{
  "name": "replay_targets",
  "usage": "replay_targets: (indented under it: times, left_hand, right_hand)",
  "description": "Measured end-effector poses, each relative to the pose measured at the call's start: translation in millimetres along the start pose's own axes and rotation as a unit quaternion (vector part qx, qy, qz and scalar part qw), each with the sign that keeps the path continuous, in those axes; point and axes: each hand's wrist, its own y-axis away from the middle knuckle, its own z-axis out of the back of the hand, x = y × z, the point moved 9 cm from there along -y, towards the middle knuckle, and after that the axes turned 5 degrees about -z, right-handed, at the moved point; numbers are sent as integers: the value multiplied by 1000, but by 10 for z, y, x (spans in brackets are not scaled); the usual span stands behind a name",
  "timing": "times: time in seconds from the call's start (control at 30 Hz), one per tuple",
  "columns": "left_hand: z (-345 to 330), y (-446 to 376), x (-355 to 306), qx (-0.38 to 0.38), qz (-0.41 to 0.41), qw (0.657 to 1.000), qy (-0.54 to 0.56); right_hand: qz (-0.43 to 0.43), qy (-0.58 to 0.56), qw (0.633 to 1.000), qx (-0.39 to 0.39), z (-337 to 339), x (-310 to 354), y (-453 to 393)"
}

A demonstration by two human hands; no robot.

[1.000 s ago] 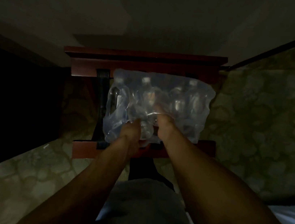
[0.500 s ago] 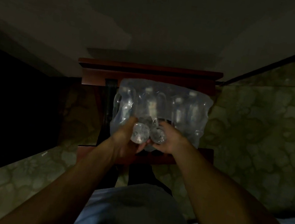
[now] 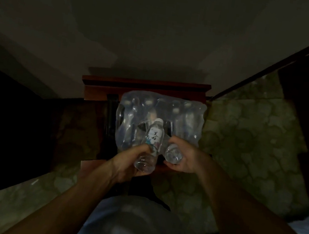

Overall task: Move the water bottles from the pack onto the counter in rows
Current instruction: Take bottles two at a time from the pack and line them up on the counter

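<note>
A shrink-wrapped pack of water bottles [image 3: 169, 117] lies on a dark red wooden stand [image 3: 146, 86]. My left hand [image 3: 125, 162] grips a clear bottle [image 3: 150, 146] near its base; its white cap points away from me and its label faces up. My right hand [image 3: 185, 158] holds a second bottle [image 3: 173, 155], seen end on, just outside the pack's torn near side. Both bottles are out of the wrap. The scene is very dim.
The stand sits against a pale wall [image 3: 162, 28]. Patterned green carpet [image 3: 255, 141] spreads to the right and lower left. A dark gap [image 3: 10, 116] lies at the left. White bedding [image 3: 308, 227] shows at the lower right.
Both hands have pulled back from the pack toward me, each drawing a bottle out. The left bottle now lies fully free with its label showing.
</note>
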Motion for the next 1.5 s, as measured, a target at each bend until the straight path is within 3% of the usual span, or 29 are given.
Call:
replay_targets:
  times: [0.13,0.27,0.37,0.47,0.63,0.9,1.07,1.33,1.5]
  left_hand:
    - [-15,149,67,26,-27,999,-21]
    - [-11,297,5,-2,-111,986,-123]
    - [-78,422,-124,0,-167,977,-134]
    - [-194,602,-335,11,-222,964,-149]
    - [-395,1025,-770,20,-307,942,-134]
    - [-691,1822,-994,45,-425,898,-107]
    - [-759,2529,-1076,4,-504,853,-133]
    - [-786,3593,-1437,36,-578,809,-105]
    - [-519,4187,-1599,1,-636,759,-140]
  right_hand:
    - [32,-29,999,-8,1,-205,198]
    - [61,-108,992,17,-28,-372,368]
    - [85,-146,984,51,-125,-376,572]
    - [128,-188,967,115,-217,-275,805]
    - [208,-245,908,267,-464,-48,1275]
    - [295,-194,838,415,-735,-138,2087]
    - [354,-128,817,437,-889,-108,2687]
    - [532,1,724,439,-1507,-160,3923]
    - [594,21,705,385,-1926,-346,4233]
